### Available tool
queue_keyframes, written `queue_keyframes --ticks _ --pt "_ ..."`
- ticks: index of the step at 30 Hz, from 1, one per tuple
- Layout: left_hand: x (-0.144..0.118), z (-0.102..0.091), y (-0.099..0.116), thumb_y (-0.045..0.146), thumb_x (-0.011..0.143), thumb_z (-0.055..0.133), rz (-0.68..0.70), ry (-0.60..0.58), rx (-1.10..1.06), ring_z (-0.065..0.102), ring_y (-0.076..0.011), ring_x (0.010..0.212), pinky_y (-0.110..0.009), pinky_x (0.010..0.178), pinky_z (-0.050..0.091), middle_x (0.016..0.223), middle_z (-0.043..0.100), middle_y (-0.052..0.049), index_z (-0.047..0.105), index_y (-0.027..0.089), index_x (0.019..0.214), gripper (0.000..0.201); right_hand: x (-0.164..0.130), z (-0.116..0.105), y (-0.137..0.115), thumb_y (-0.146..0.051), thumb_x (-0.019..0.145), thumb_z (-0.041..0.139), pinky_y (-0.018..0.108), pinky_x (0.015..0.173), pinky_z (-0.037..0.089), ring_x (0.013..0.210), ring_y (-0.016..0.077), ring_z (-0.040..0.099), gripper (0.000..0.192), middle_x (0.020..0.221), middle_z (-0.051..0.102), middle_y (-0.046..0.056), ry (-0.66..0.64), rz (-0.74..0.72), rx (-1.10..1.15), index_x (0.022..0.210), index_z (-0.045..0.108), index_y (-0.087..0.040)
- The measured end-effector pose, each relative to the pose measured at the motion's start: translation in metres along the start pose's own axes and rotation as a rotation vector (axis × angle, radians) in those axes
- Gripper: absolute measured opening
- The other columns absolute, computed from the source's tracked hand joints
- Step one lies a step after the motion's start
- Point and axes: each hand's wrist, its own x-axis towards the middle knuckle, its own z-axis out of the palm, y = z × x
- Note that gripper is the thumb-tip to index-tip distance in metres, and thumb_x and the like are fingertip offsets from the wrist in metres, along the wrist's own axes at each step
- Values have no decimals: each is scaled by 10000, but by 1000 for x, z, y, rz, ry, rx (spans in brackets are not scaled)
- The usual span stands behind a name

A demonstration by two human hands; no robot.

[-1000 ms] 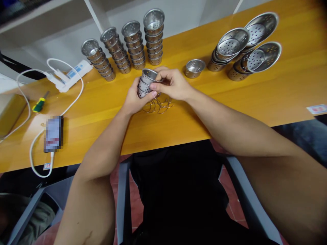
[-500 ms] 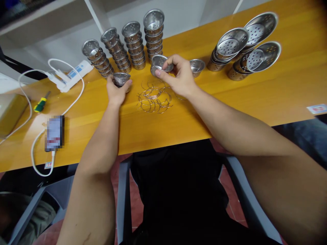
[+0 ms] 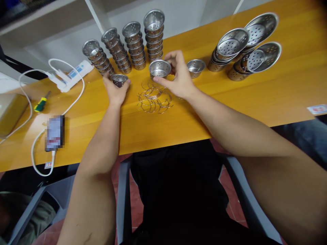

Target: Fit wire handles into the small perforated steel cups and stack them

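Cups point(image 3: 159, 68) lower, nearer the stacks point(image 3: 139, 47) than before.

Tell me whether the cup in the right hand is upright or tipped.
Upright. The cup in the right hand shows its open mouth facing up, perforated bottom visible inside.

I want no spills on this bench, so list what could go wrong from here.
1. The left hand grips a small metal cup right beside the leaning stacks of cups; a nudge could topple them.
2. The right hand holds another cup above loose wire rings; the rings could snag or get swept about.
3. The white cable loops across the table near the left arm and might catch.
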Motion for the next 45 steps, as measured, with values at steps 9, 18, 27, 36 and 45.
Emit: queue_keyframes --ticks 9,18,27,36,45 --pt "-61 22 67 1151 987 799 428 -453 -174 675 -478 1827 -683 1513 605 1901 661 -133 550 402 1820 1148 -7 1 -18 -837 976 1130 574 1435 663 1625 428 755 1171 1707 774 183 -175 -49 44 1849 548 -318" --pt "-65 47 34 1108 958 886 452 -535 -168 792 -435 1676 -661 1484 643 1763 733 -155 564 379 1809 1166 -12 -10 -20 -661 1017 1140 602 1354 694 1486 444 820 1108 1697 793 197 -379 -19 -143 1906 617 -255" --pt "-46 44 20 1107 755 1049 465 -245 -11 670 -482 1703 -778 1605 436 1620 706 -129 693 355 1650 1222 -16 -5 -55 -171 1159 867 497 1067 672 1132 374 873 84 1179 914 141 -713 140 -608 1218 916 -205" --pt "-57 53 18 1152 841 943 477 -439 -126 746 -432 1672 -671 1507 576 1694 700 -117 511 401 1754 1259 -21 -2 -52 -131 1192 711 501 1163 667 1288 390 832 172 1424 859 203 -651 64 -650 1262 850 -203" --pt "-54 43 34 1140 809 974 393 -354 -120 714 -457 1750 -684 1613 481 1798 691 -163 517 390 1794 1319 -12 -15 -11 -463 1161 904 702 1263 717 1213 445 825 204 1189 860 152 -424 11 -362 1105 787 -305"
